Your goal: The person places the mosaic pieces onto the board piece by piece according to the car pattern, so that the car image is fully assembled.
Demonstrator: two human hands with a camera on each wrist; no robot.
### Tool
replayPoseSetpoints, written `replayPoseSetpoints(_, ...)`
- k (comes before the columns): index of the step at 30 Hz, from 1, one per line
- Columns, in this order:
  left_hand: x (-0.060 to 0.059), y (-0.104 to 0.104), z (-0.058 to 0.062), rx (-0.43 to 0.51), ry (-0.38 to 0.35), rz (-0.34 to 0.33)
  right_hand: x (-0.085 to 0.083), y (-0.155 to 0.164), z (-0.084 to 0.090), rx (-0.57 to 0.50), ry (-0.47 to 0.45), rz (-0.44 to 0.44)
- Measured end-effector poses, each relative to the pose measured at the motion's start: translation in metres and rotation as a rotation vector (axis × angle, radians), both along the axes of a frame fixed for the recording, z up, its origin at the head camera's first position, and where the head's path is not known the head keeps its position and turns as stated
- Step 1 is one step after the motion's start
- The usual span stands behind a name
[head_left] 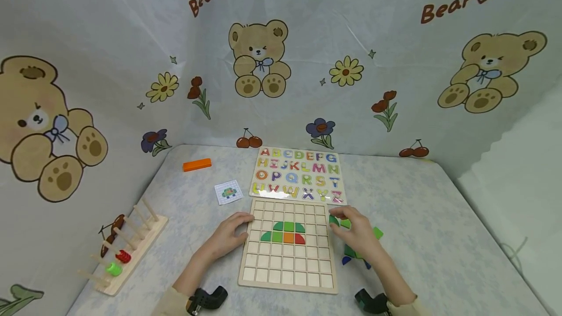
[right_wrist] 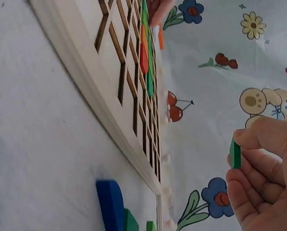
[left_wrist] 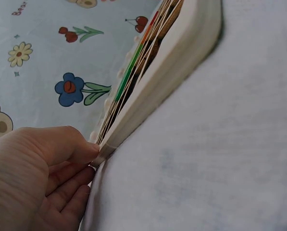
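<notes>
A wooden grid board lies in the middle of the table. Two rows of green, orange and red tiles sit in its central cells. My left hand holds the board's left edge, its thumb against the frame and the other fingers at the side. Beyond the right edge of the board, my right hand pinches a green tile with a curved side between thumb and fingers, off the table. Loose green and blue tiles lie near and partly beneath the right hand.
Behind the grid board lies an alphabet board. A small printed card and an orange bar are at the back left. At the left stands a wooden peg rack with red and light green rings.
</notes>
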State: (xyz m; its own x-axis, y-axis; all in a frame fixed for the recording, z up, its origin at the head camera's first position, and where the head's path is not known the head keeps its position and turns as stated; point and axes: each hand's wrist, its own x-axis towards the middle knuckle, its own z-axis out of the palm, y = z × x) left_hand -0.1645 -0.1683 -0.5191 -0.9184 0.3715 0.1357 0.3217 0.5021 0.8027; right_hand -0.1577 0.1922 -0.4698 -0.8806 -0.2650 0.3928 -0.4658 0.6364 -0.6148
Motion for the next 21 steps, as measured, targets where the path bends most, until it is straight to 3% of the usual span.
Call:
replayPoseSetpoints(8,0.001,0.0,0.0,0.015,-0.02,-0.005,0.004,-0.026,-0.009,-0.019,-0.014,0.078)
replayPoseSetpoints(15,-0.001,0.001,0.001,-0.007,0.003,-0.003,0.007,-0.036,-0.012,-0.023,-0.116,0.086)
replayPoseSetpoints(21,0.0,0.0,0.0,-0.007,0.005,-0.001,0.006,-0.039,-0.024,-0.02,-0.151,0.104)
